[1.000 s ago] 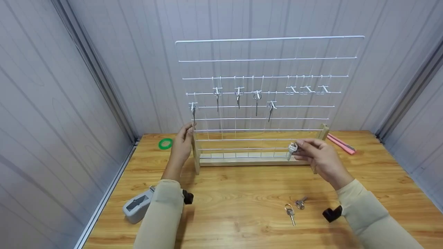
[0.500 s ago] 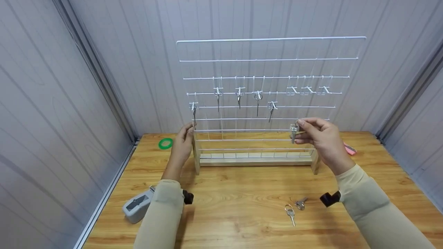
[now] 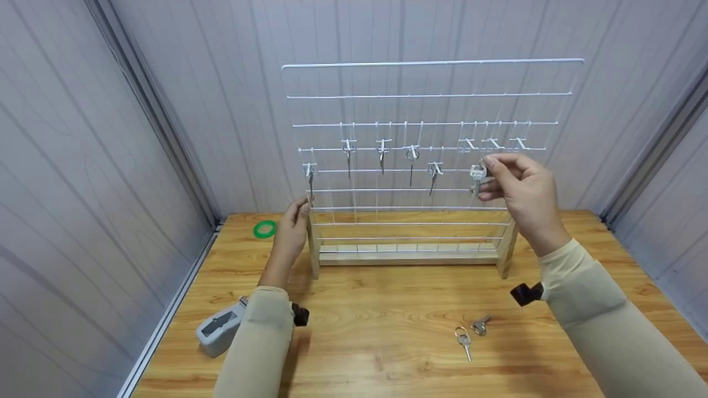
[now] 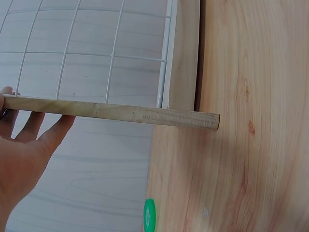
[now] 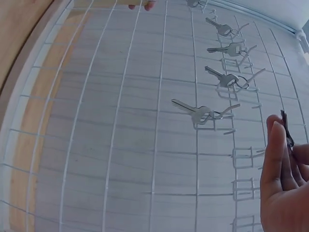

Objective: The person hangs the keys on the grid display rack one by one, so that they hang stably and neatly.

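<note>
My right hand (image 3: 525, 190) pinches a silver key (image 3: 478, 174) near its ring, with the blade hanging down. It is in front of the white wire rack, a little below several bare hooks (image 3: 494, 143) at the right. In the right wrist view the key (image 5: 285, 128) shows edge-on between thumb and fingers. My left hand (image 3: 289, 229) grips the rack's left wooden post (image 4: 116, 111), its fingers curling behind the wood. Several keys (image 5: 227, 79) hang on hooks across the left and middle of the rack.
Two loose keys lie on the wooden table, one key (image 3: 464, 344) nearer than the other key (image 3: 480, 325). A grey device (image 3: 215, 334) with a dark recess sits beside the left sleeve. Behind the left hand lies a green ring (image 3: 264, 229). Panelled walls enclose the table.
My right hand has lifted the key from near the rack's base to just below the right-hand hooks. My left hand stays on the post.
</note>
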{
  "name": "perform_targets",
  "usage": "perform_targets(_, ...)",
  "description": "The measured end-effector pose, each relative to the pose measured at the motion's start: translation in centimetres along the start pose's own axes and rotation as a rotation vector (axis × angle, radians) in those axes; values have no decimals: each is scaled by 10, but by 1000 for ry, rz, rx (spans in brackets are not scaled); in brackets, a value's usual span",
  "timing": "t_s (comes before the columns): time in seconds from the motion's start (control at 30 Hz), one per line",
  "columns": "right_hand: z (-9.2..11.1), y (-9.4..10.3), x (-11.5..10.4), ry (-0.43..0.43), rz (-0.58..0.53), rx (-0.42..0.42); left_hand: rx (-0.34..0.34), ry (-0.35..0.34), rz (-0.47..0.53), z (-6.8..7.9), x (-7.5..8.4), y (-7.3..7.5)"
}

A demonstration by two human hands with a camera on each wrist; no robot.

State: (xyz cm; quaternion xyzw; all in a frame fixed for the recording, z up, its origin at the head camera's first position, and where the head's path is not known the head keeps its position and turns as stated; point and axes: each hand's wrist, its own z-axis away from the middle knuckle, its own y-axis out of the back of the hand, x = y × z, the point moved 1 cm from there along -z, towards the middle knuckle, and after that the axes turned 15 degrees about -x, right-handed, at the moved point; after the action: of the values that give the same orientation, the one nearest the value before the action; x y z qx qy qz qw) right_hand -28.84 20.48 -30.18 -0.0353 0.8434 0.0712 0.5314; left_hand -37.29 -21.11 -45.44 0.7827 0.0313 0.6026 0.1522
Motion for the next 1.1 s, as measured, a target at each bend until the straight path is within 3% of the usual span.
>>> perform_targets(0.13,-8,-4,-5,12,60,45,12,-8,5,0,0,0)
perform_targets(0.57,-26,-12,-6,-63,137,118,29,-7,-22,1,0,0)
perform_targets(1.1,-32,-18,6,-37,309,124,21,-28,-16,1,1,0)
